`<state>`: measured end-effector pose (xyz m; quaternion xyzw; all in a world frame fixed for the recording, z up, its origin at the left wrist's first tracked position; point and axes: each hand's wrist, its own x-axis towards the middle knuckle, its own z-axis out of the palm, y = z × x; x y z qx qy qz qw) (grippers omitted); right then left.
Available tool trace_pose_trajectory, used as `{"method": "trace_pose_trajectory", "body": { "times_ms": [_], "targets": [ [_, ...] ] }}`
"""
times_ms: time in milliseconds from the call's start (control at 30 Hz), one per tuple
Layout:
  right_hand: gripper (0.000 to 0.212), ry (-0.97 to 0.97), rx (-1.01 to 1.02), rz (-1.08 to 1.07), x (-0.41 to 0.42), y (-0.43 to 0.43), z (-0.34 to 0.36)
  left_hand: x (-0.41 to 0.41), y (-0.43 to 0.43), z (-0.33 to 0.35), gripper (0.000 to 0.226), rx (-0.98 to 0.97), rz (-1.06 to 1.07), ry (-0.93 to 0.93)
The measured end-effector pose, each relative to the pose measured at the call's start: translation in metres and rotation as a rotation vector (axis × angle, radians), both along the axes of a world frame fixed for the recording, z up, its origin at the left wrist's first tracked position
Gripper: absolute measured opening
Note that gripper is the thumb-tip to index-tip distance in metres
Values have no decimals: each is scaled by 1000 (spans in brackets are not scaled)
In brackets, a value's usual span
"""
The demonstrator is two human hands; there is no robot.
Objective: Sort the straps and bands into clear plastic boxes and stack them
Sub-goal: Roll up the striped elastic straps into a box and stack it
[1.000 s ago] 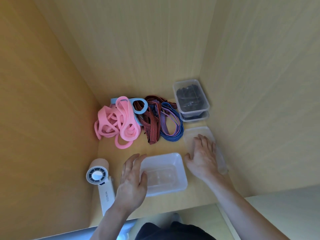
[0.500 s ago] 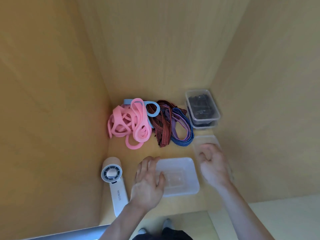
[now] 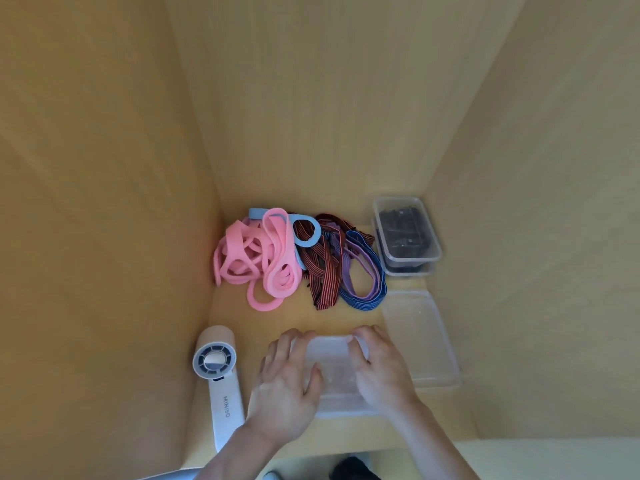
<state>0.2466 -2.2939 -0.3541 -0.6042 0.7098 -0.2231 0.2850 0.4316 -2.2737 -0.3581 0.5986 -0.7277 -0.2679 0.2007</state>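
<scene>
My left grip (image 3: 287, 379) and right grip (image 3: 381, 370) clamp the left and right sides of the clear plastic box (image 3: 334, 374), near the shelf's (image 3: 298, 318) front edge. A clear lid (image 3: 420, 337) lies just right, by the side wall, and a handheld fan (image 3: 216, 372) lies just left. A bare strip separates the box from the pink bands (image 3: 256, 258), striped straps (image 3: 325, 271) and stacked filled boxes (image 3: 407, 233) at the far wall.

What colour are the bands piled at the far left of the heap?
The bands are pink, seen best in the head view.

A home cupboard: wood-grain walls (image 3: 311, 98), handheld fan (image 3: 217, 375)
</scene>
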Motion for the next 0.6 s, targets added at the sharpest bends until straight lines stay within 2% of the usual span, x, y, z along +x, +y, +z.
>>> {"method": "trace_pose_trajectory", "body": {
  "times_ms": [167, 233, 300, 400, 533, 600],
  "targets": [
    [13, 84, -141, 0, -15, -38, 14, -2, 3, 1, 56, 9, 29, -7],
    [29, 189, -68, -21, -23, -59, 20, -2, 2, 3, 53, 5, 35, 0],
    [37, 264, 115, -12, -29, -76, 24, -4, 3, 4, 53, 5, 39, 0],
    [37, 209, 276, 32, -30, -92, 25, -6, 5, 7, 52, 0, 45, -22],
    [35, 273, 206, 46, -31, -99, 22, -7, 6, 10, 50, -15, 57, -95],
    [39, 208, 160, 29, -35, -100, 19, -10, 6, 11, 49, -17, 77, -115]
  ]
}}
